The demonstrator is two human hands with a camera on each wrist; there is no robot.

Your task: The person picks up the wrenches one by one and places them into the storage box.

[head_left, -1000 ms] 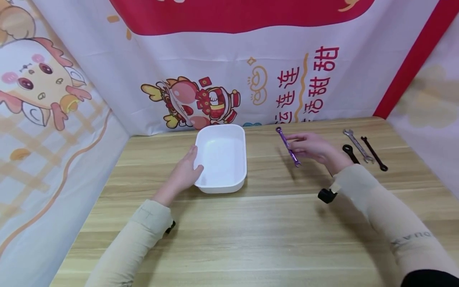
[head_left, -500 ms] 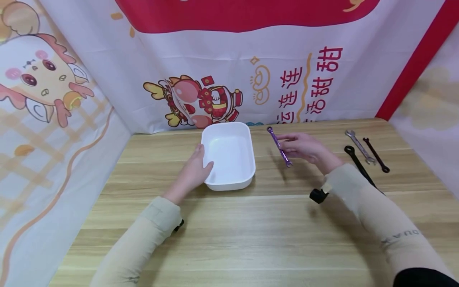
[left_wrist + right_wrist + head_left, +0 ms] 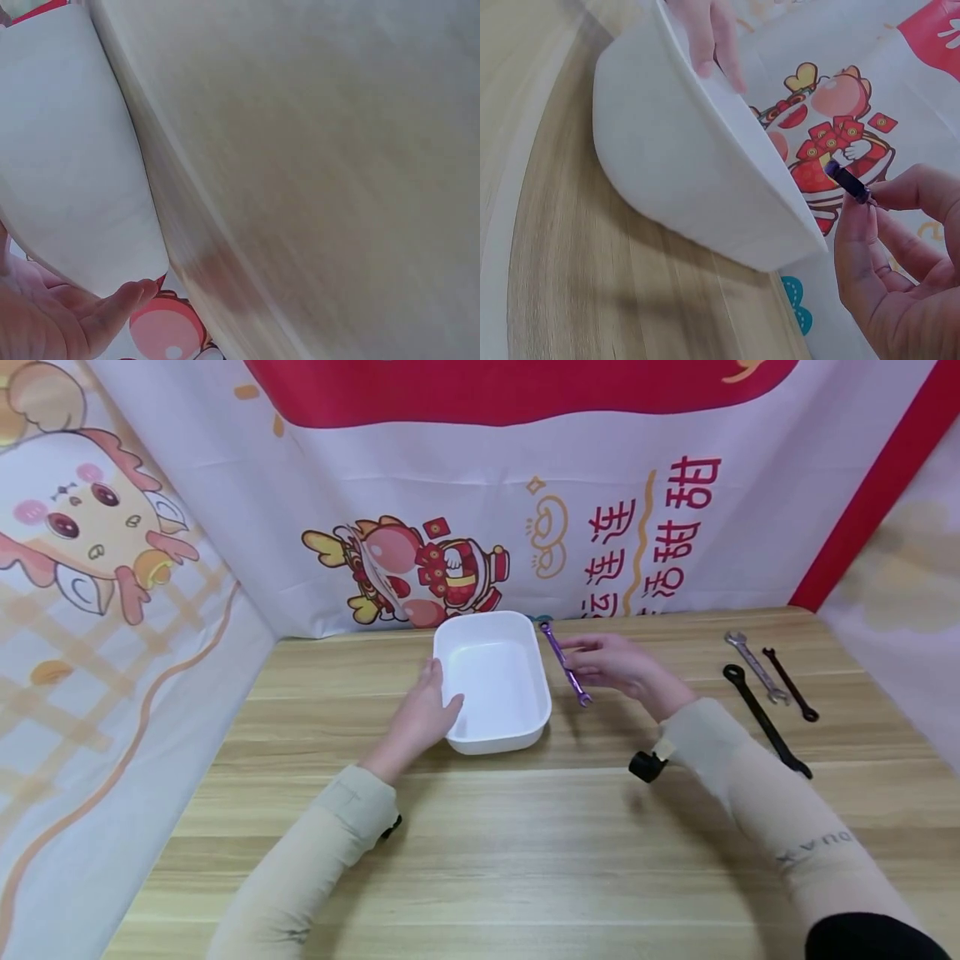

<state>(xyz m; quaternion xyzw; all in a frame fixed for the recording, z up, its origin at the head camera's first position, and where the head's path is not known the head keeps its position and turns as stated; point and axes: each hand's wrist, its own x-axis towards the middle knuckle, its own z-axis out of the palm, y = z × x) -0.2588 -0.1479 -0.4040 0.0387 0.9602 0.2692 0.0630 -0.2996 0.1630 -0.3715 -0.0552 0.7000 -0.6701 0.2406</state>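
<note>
A white rectangular plastic tub (image 3: pixel 498 681) stands upright on the wooden table. My left hand (image 3: pixel 420 714) grips its left wall, with the thumb at the rim; that wall also fills the left of the left wrist view, the hand (image 3: pixel 67 315) below it. Just right of the tub, my right hand (image 3: pixel 611 664) pinches a purple combination wrench (image 3: pixel 564 662) between thumb and fingertips. The wrench slants, held above the table close to the tub's right rim. In the right wrist view, it shows nearly end-on as a small dark piece (image 3: pixel 847 182) at the fingertips.
On the right of the table (image 3: pixel 510 852) lie a silver wrench (image 3: pixel 756 668), a thin dark wrench (image 3: pixel 790 685) and a longer black wrench (image 3: pixel 765 718). Printed cloth (image 3: pixel 465 460) hangs along the table's back edge and at both sides.
My left hand has shifted the tub to the right. My right hand has carried the purple wrench left, so the two are now close together. The black wrench has come fully into view.
</note>
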